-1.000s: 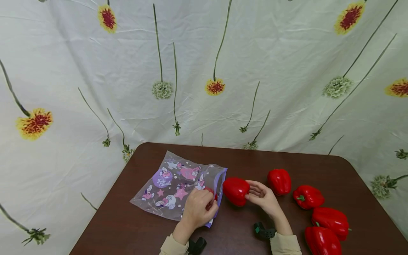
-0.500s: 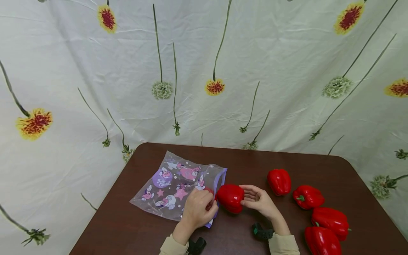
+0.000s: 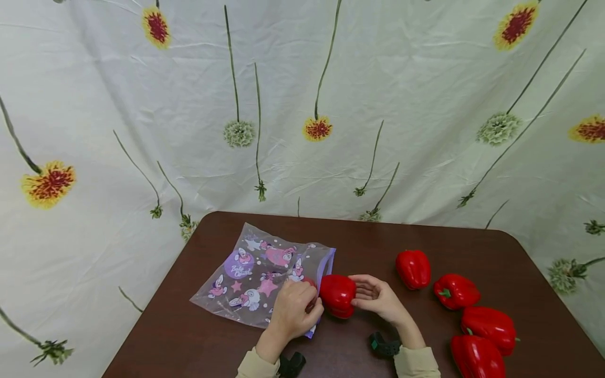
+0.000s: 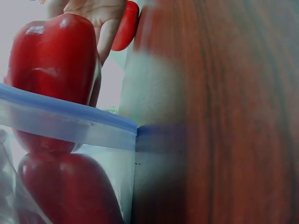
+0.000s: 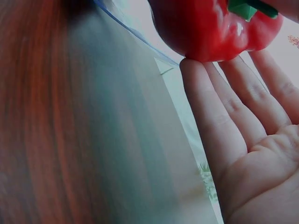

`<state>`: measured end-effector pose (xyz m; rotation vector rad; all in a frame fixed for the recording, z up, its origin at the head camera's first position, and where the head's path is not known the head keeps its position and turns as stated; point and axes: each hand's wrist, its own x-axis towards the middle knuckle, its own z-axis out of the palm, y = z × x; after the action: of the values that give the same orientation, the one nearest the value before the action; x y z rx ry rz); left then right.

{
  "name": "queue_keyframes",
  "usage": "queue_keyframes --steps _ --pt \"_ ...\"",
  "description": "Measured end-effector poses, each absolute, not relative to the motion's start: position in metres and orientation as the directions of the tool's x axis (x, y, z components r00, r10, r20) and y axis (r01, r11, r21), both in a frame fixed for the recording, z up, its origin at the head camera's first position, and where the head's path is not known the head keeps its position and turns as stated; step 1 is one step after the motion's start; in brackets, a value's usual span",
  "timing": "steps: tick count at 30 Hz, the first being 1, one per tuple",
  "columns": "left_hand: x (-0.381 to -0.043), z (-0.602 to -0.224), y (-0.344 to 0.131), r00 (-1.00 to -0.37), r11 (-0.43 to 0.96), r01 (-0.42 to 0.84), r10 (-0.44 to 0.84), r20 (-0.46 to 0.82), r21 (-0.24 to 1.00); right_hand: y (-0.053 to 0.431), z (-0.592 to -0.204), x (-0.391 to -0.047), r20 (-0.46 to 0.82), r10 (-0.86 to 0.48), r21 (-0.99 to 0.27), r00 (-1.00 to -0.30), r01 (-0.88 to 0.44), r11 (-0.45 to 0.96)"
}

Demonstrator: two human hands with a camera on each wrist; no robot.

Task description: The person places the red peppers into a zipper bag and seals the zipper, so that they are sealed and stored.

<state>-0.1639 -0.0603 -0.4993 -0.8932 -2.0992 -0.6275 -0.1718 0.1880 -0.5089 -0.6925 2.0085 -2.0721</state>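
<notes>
A clear zip bag (image 3: 267, 286) with pink and purple cartoon prints lies flat at the table's left, its purple-rimmed mouth facing right. My left hand (image 3: 292, 308) has curled fingers at that mouth and grips the bag's edge. A red bell pepper (image 3: 337, 294) is at the mouth, held by its stem end between the fingers and thumb of my right hand (image 3: 382, 302). In the left wrist view its front end is past the blue rim (image 4: 70, 109), close to another red bell pepper (image 4: 70, 186) inside. The right wrist view shows its green stem (image 5: 243, 9).
Several other red bell peppers lie to the right on the brown table (image 3: 359, 241): one at the back (image 3: 413, 269), one beyond it (image 3: 456, 292), and a touching pair (image 3: 490, 328) nearer the front. A flowered white cloth (image 3: 302, 168) hangs behind the table.
My right hand has moved left and slightly toward me, bringing the bell pepper from beside the bag to its mouth. The left hand has stayed put on the bag.
</notes>
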Motion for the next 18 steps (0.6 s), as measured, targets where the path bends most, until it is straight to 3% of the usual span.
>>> queue_keyframes --steps 12,18 --pt "-0.166 -0.500 -0.060 -0.459 0.607 0.777 0.364 0.810 0.167 0.180 -0.513 -0.173 0.242 -0.489 -0.970 -0.838 -0.210 -0.121" --pt "-0.163 -0.499 -0.061 -0.497 0.612 0.767 0.378 0.781 0.192 0.177 -0.513 -0.172 0.212 -0.488 -0.977 -0.847 -0.189 -0.096"
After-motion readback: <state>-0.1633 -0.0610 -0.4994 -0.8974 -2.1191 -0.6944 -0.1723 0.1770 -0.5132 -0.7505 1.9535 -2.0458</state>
